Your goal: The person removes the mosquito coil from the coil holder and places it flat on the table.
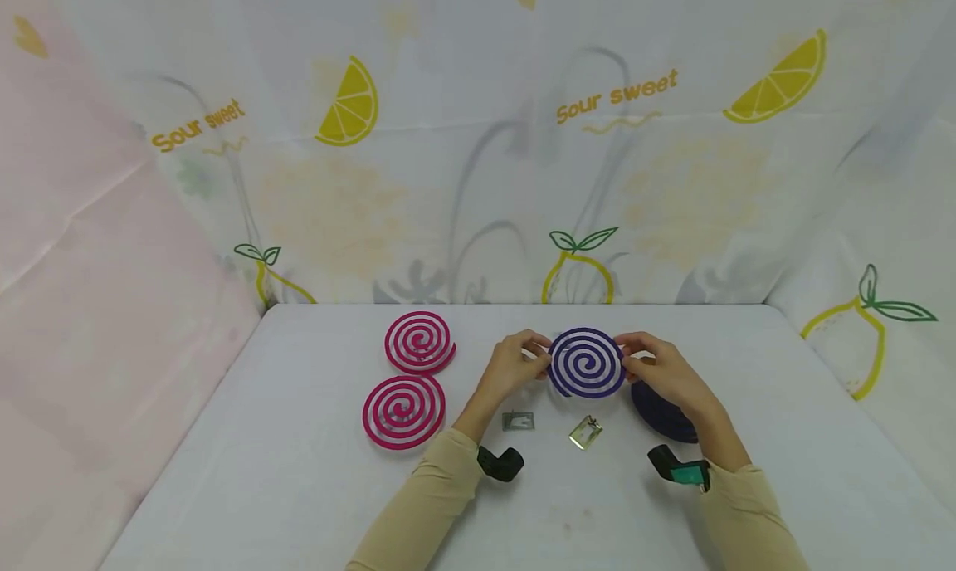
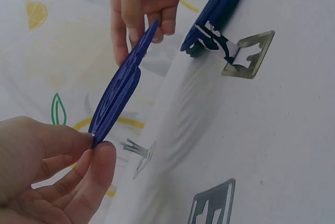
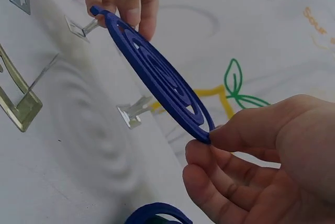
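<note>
Tan sleeves [image 1: 421,505] lead to hands [image 1: 511,366] pinching opposite edges of the blue spiral [image 1: 587,363] between them.

A white counter [image 1: 224,471] stands before a pale curtain [image 1: 418,181] printed with lemons [image 1: 577,282], yellow slices [image 1: 351,108] and orange lettering [image 1: 617,96]; pinkish cloth [image 1: 67,305] hangs at left.

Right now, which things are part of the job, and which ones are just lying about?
Part of the job:
- blue spiral, held by the left hand and right hand
- maybe the dark spiral pile, close to the right hand

Seem to be just lying about:
- gray metal stand
- gold metal stand
- far pink spiral
- near pink spiral
</note>
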Motion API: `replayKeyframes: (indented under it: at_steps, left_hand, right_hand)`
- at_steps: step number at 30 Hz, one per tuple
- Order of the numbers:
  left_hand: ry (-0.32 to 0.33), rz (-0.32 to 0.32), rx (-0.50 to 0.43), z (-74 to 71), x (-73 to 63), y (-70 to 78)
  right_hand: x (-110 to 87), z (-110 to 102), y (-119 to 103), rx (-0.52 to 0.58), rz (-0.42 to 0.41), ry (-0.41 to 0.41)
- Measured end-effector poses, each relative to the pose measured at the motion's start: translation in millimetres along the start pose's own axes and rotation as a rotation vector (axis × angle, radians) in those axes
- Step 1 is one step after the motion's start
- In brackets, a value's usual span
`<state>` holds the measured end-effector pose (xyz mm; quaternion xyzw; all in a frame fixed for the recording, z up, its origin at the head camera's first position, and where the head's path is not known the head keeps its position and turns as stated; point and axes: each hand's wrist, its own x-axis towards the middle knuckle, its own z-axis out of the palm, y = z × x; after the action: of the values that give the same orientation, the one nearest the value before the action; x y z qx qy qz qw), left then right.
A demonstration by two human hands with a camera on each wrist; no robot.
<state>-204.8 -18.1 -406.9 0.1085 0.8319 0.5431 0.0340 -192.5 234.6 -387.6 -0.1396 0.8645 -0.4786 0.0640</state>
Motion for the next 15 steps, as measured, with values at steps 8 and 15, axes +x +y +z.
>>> replayKeyframes:
  at_steps: [8,15]
  left_hand:
    - [-0.068,-0.031,0.063,6.2,7.2,8.2]
    - [-0.185,-0.008,0.107,7.0,16.5,27.5]
  right_hand:
    - [-3.8,-15.5,3.6,-0.022,-0.013,-0.062]
    - [-15.3,-29.9,6.5,-0.036,-0.015,-0.085]
